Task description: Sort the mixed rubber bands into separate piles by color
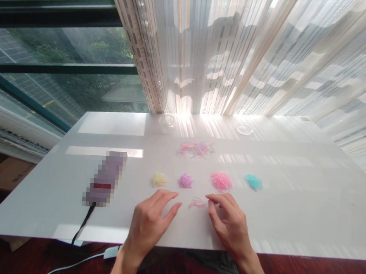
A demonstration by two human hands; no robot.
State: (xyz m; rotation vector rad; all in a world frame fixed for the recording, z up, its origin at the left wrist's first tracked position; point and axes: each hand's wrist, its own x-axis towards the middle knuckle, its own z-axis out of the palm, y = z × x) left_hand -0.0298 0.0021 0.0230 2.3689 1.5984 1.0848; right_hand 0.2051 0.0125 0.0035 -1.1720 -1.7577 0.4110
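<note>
Both my hands rest on a white table (290, 209) near its front edge. My left hand (151, 222) lies with fingers stretched out, holding nothing. My right hand (227, 222) has its fingers curled down, fingertips beside a small pink tuft of thin bands (197, 203) lying between the two hands. Behind them stand sorted little piles in a row: yellow (159, 179), purple (185, 180), pink (221, 181) and teal (254, 182). Farther back lies a mixed heap of coloured bands (195, 149).
A blurred-out oblong device (105, 177) with a black cable lies at the left of the table. Two clear round containers (167, 123) (244, 129) stand at the far edge. Sheer curtains (253, 54) hang behind; a window (65, 76) is at the left.
</note>
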